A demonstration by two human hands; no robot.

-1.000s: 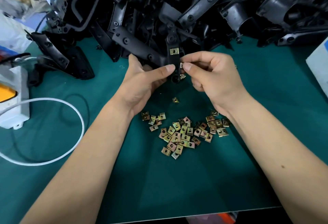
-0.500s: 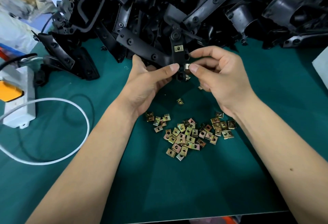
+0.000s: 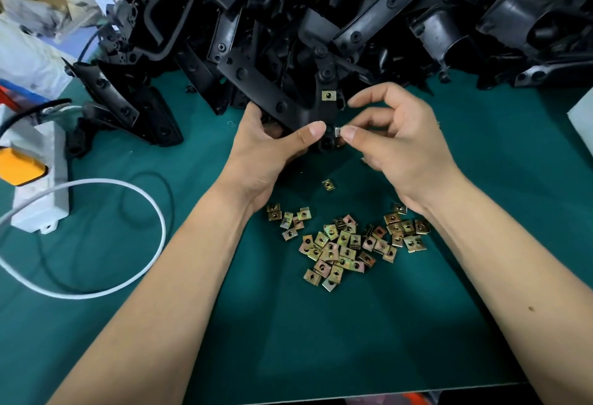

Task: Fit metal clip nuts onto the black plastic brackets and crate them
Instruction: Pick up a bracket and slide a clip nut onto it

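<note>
Now the left hand [image 3: 269, 144] grips the black bracket [image 3: 288, 106] to steady it, while the right hand [image 3: 394, 144] pinches a clip nut [image 3: 337, 131] against its edge for fitting.

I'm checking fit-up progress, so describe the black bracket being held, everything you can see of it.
The bracket is matte black moulded plastic, apparently two flat arms meeting at an angle, with round bosses and holes along them. It is lifted off the green mat, in front of the bracket pile. One brass-coloured fitted clip nut already sits on its upright arm. The left hand grips its lower corner, thumb on top; the right hand pinches a second clip nut against its lower edge.
</note>
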